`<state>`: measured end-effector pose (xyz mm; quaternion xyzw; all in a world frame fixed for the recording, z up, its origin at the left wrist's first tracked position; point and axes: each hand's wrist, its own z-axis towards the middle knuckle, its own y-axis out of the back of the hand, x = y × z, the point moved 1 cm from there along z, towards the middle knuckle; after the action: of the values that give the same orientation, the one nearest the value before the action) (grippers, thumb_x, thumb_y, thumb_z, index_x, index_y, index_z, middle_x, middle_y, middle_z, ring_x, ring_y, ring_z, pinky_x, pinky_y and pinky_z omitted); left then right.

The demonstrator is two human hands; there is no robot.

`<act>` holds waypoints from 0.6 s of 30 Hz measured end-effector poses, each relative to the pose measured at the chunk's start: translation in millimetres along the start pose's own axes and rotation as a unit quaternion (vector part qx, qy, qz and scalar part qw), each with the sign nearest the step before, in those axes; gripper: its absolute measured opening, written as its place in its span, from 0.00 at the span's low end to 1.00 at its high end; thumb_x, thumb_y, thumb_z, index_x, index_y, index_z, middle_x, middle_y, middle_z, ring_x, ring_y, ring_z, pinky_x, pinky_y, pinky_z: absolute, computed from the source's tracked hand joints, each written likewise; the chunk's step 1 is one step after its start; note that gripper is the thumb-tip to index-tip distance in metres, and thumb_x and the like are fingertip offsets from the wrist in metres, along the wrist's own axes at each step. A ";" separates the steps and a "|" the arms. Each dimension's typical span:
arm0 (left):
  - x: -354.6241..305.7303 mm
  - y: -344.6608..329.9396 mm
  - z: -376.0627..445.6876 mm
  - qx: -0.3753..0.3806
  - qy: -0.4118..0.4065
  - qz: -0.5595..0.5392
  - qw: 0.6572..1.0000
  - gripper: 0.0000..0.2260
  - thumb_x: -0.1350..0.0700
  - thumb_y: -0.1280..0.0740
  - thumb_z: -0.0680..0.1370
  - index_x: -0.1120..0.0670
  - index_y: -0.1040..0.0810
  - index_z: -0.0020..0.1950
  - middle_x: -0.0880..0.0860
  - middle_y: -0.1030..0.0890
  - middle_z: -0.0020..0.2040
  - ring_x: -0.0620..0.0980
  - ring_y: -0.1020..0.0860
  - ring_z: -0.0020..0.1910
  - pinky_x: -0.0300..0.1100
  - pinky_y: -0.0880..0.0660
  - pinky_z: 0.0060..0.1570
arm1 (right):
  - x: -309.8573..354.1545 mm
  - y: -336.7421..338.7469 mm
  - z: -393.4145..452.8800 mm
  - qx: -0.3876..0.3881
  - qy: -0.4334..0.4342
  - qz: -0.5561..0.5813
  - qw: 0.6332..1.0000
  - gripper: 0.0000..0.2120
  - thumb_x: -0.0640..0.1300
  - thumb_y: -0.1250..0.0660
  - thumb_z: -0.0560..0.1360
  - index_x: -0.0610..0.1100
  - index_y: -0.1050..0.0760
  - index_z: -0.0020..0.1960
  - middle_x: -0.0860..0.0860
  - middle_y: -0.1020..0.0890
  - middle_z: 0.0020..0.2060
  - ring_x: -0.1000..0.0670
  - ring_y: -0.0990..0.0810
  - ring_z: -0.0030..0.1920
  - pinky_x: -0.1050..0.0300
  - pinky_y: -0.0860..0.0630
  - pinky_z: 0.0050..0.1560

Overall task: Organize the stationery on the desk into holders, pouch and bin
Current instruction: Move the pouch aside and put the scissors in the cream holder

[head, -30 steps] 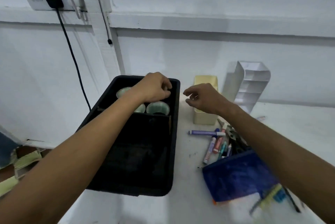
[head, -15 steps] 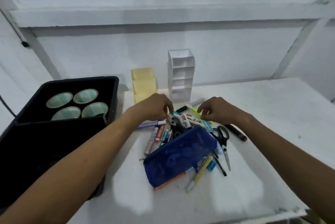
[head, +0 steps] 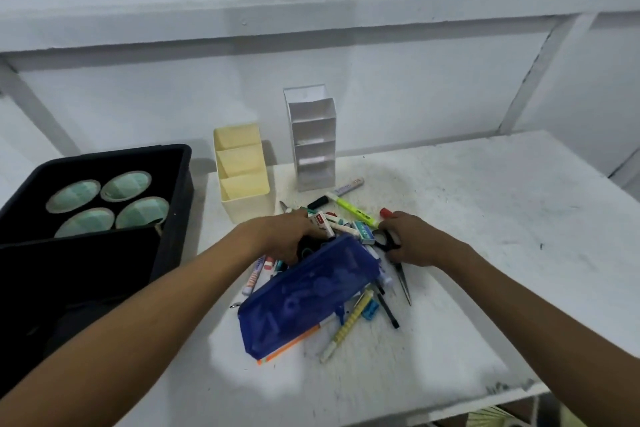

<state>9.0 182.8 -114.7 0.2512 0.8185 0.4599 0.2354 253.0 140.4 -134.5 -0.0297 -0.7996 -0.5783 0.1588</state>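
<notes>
My right hand (head: 414, 241) grips the scissors (head: 393, 246); my left hand (head: 292, 231) digs blind. Dragging blades could scatter the pile off the table (head: 485, 219).

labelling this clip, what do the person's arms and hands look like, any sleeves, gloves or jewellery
Both arms are bare all the way to the frame edge, with no sleeve showing on either forearm. The left hand and right hand wear no gloves. No watch, bracelet or ring is visible on either wrist or on the fingers that show, though parts of the fingers are hidden among the stationery.
</notes>
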 end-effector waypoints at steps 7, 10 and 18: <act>6.1 1.8 1.7 -0.013 0.041 -0.006 0.999 0.34 0.57 0.26 0.70 0.39 0.34 0.72 0.51 0.33 0.62 0.54 0.29 0.60 0.48 0.28 0.59 | -1.8 -3.0 5.8 0.009 -0.042 0.020 0.999 0.33 0.49 0.27 0.69 0.46 0.35 0.70 0.42 0.40 0.73 0.41 0.42 0.73 0.49 0.38 0.69; 7.9 5.6 -1.8 -0.044 0.043 -0.017 0.998 0.33 0.57 0.25 0.69 0.43 0.32 0.71 0.50 0.32 0.64 0.52 0.32 0.62 0.49 0.29 0.61 | -0.5 1.7 6.8 -0.003 -0.039 0.018 0.999 0.34 0.48 0.26 0.68 0.43 0.35 0.70 0.42 0.30 0.66 0.43 0.33 0.67 0.54 0.37 0.65; 9.6 26.4 -15.1 -0.191 0.046 -0.087 0.977 0.23 0.59 0.25 0.69 0.50 0.32 0.59 0.50 0.19 0.49 0.51 0.20 0.47 0.47 0.21 0.47 | 7.4 20.5 13.7 -0.055 -0.045 0.180 0.981 0.21 0.40 0.25 0.67 0.42 0.22 0.59 0.44 0.19 0.52 0.50 0.22 0.46 0.61 0.27 0.43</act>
<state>-2.5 191.2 -86.2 0.1078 0.7444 0.5963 0.2803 247.7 158.9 -117.5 -0.2072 -0.7545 -0.5816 0.2225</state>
